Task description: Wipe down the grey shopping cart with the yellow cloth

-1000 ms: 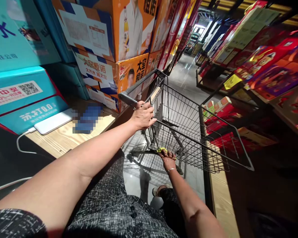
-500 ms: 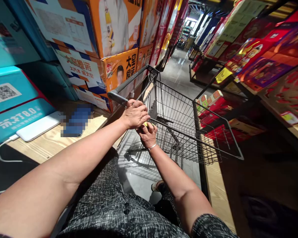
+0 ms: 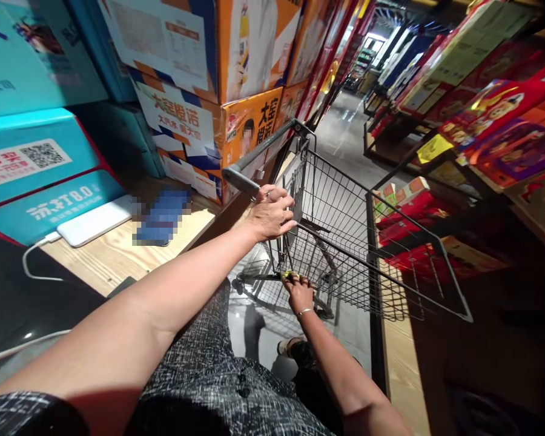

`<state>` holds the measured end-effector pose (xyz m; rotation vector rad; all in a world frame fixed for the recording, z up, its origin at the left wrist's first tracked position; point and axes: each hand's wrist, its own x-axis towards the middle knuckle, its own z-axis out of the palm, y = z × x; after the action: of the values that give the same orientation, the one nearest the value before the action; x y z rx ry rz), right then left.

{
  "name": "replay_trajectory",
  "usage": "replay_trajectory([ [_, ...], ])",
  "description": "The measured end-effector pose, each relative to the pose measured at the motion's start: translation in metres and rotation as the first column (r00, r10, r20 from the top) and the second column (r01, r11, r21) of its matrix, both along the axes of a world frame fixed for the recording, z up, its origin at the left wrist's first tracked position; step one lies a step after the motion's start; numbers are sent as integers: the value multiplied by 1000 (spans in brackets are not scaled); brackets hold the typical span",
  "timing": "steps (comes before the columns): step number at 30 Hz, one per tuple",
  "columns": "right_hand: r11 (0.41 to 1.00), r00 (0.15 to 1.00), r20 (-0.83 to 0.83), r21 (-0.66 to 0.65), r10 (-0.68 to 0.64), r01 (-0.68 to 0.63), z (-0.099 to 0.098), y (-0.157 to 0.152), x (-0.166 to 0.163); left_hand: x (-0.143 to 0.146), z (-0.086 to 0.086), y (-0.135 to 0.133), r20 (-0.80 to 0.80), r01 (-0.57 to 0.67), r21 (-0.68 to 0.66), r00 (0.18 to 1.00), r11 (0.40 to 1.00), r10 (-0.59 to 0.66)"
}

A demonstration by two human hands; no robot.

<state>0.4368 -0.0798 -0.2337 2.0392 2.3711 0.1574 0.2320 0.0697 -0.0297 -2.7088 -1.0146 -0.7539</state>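
A dark wire shopping cart (image 3: 243,178) stands in front of me, tilted in my view. My left hand (image 3: 272,213) is wrapped over the near side of its handle frame, fingers curled round the bar. Lower down, beside the cart's wire basket, my right hand (image 3: 301,295) is closed on a small yellow thing (image 3: 287,275). Most of that yellow thing is hidden by the fingers, so its kind cannot be told. A bracelet (image 3: 305,312) circles the right wrist.
Left, a wooden shelf (image 3: 113,263) bears a white power bank (image 3: 95,221) with a cable, a blurred-out phone (image 3: 161,218) and turquoise boxes (image 3: 72,200). Orange drink cartons (image 3: 181,127) are stacked behind. Red gift boxes (image 3: 481,115) line the right; a tiled aisle (image 3: 345,121) runs ahead.
My right hand has moved down and away from the left hand, carrying the yellow thing. The left hand stays on the cart. The whole view has shifted slightly.
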Motion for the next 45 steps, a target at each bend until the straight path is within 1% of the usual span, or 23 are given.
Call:
replay_trajectory([
  [2, 977, 997, -36, 204, 70, -62, 33, 7, -10, -1, 0, 1, 0, 15, -6, 1000, 1000, -15],
  [3, 939, 992, -49, 331, 114, -91, 53, 12, -14, -2, 0, 1, 1, 24, -5, 1000, 1000, -24],
  [6, 738, 981, -82, 670, 179, -79, 112, 32, -23, -2, -1, 1, 10, 39, -6, 999, 999, -39],
  [8, 638, 985, -90, 770, 145, -23, 140, 46, -24, -2, -2, 1, 17, 47, -9, 999, 999, -46],
  [9, 620, 989, -85, 784, 118, -6, 147, 52, -23, -2, -2, 1, 22, 48, -10, 999, 999, -48],
  [11, 631, 996, -53, 775, 70, -3, 149, 60, -19, -1, -3, 1, 30, 45, -12, 999, 999, -44],
  [14, 665, 1000, -3, 747, 28, -17, 121, 56, -3, 1, -5, 2, 43, 48, -25, 998, 999, -47],
  [17, 699, 999, -18, 714, -36, 39, 70, 39, 19, 2, -8, 4, 58, 64, -39, 996, 997, -62],
  [19, 750, 992, -68, 649, -107, 125, 30, 24, 33, 3, -10, 6, 58, 62, -35, 997, 997, -60],
  [21, 808, 965, -150, 528, -215, 262, -9, 9, 41, 4, -14, 8, 50, 55, -13, 997, 998, -55],
  [23, 820, 914, -258, 412, -314, 398, -42, -3, 43, 5, -17, 10, 53, 62, 4, 997, 998, -62],
  [26, 830, 870, -352, 317, -345, 458, -69, -13, 40, 6, -19, 11, 68, 78, -21, 995, 997, -76],
  [28, 855, 877, -359, 290, -321, 431, -68, -13, 38, 6, -18, 11, 68, 77, -52, 995, 996, -73],
  [29, 867, 881, -360, 277, -306, 414, -61, -12, 38, 5, -18, 11, 66, 74, -64, 995, 995, -69],
  [31, 895, 901, -343, 260, -265, 362, -36, -8, 40, 5, -16, 12, 55, 65, -84, 997, 994, -60],
  [34, 917, 949, -289, 333, -122, 219, 30, 0, 43, 3, -13, 12, 28, 42, -132, 999, 990, -39],
  [35, 902, 959, -279, 402, -42, 156, 56, 4, 41, 3, -12, 12, 28, 38, -151, 999, 988, -34],
  [37, 813, 970, -233, 577, 74, 77, 106, 15, 32, 2, -11, 12, 58, 40, -174, 998, 984, -30],
  [38, 779, 974, -205, 625, 94, 56, 128, 22, 26, 1, -11, 13, 86, 42, -174, 996, 984, -27],
  [39, 767, 978, -175, 642, 113, 26, 146, 29, 20, 0, -12, 13, 116, 45, -161, 993, 986, -27],
  [40, 770, 980, -136, 638, 142, -23, 160, 37, 14, 0, -13, 14, 137, 45, -146, 990, 988, -25],
  [42, 836, 989, -104, 548, 104, -30, 175, 48, 9, -1, -15, 15, 166, 46, -105, 986, 993, -28],
  [45, 907, 997, -80, 421, 18, 17, 174, 48, 27, -1, -18, 17, 154, 42, -42, 988, 998, -35],
])
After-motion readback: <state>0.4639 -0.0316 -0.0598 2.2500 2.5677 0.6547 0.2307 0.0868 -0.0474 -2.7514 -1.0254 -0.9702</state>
